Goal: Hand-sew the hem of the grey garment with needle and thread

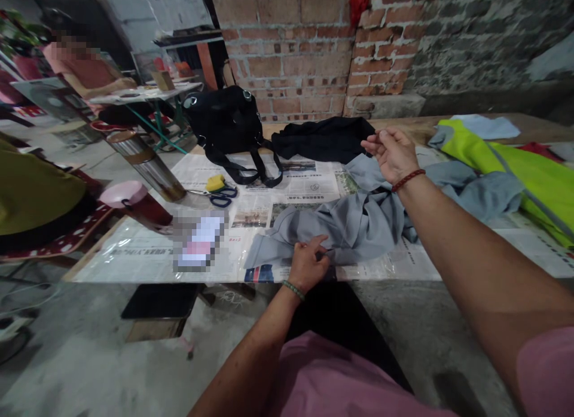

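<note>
A crumpled grey garment (359,225) lies along the table's near side. My left hand (308,266) is at its near edge, fingers partly curled on the cloth and the index finger reaching over it. Above the garment's far side, my right hand (394,157) is raised with thumb and fingertips pinched together. Whatever is between those fingertips is too small to make out. To the left of the garment are dark-handled scissors (223,197) beside a small yellow object (216,183).
The table has a newspaper cover (134,255). A phone (201,240), red cup (142,204), metal flask (150,169) and black bag (228,121) stand or lie left. Black cloth (318,137) and a yellow-green vest (506,166) lie farther back. Another person (89,70) sits at a distant table.
</note>
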Demonstrator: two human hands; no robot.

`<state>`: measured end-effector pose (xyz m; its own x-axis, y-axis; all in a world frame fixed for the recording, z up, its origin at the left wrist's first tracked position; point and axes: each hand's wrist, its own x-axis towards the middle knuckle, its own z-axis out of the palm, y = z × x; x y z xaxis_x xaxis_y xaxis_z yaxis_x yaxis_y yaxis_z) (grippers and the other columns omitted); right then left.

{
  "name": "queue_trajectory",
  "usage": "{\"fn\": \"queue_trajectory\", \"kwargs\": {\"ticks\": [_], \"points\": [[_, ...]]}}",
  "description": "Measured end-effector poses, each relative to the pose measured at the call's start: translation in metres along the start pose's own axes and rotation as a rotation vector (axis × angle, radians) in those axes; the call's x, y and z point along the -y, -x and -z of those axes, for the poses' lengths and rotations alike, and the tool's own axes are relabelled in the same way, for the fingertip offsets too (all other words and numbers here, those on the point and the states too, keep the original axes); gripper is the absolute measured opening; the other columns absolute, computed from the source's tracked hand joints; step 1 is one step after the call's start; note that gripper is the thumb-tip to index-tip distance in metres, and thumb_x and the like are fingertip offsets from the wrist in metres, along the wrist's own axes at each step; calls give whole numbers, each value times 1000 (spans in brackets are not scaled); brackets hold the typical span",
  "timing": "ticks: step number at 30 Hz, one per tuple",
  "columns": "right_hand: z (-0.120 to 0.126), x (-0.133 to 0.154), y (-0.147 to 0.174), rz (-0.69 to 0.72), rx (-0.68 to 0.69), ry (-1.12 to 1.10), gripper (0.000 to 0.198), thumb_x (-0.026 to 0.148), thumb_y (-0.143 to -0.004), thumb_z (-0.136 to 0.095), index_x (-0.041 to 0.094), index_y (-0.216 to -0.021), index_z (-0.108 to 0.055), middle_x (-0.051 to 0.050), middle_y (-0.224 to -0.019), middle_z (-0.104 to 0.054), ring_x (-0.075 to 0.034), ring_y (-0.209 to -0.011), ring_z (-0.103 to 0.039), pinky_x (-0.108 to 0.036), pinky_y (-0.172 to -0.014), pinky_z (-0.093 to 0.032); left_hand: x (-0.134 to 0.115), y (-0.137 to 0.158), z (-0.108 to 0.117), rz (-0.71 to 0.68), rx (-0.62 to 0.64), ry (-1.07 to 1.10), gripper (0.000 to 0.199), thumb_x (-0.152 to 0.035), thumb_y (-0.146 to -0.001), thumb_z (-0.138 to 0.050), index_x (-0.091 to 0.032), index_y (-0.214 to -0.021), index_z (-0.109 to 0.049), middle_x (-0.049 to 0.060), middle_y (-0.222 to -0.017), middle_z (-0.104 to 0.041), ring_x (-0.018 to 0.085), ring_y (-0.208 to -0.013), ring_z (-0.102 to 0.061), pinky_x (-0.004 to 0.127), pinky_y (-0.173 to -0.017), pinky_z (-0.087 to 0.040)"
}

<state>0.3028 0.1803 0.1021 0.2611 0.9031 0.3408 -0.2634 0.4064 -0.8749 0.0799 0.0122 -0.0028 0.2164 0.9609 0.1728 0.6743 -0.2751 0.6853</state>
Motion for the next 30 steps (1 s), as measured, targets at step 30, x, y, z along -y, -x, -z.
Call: {"fn": "queue_trajectory", "kwargs": {"ticks": [30], "points": [[-7, -26, 253, -719, 297, 560, 23, 37, -77, -44, 17, -78, -55, 6, -51, -53, -4, -27, -41, -16, -29, -25, 5, 1, -2, -135, -64, 96, 12, -11, -68, -62, -21, -70, -68, -2, -72, -71, 15, -71, -64, 33, -83, -37]]}}
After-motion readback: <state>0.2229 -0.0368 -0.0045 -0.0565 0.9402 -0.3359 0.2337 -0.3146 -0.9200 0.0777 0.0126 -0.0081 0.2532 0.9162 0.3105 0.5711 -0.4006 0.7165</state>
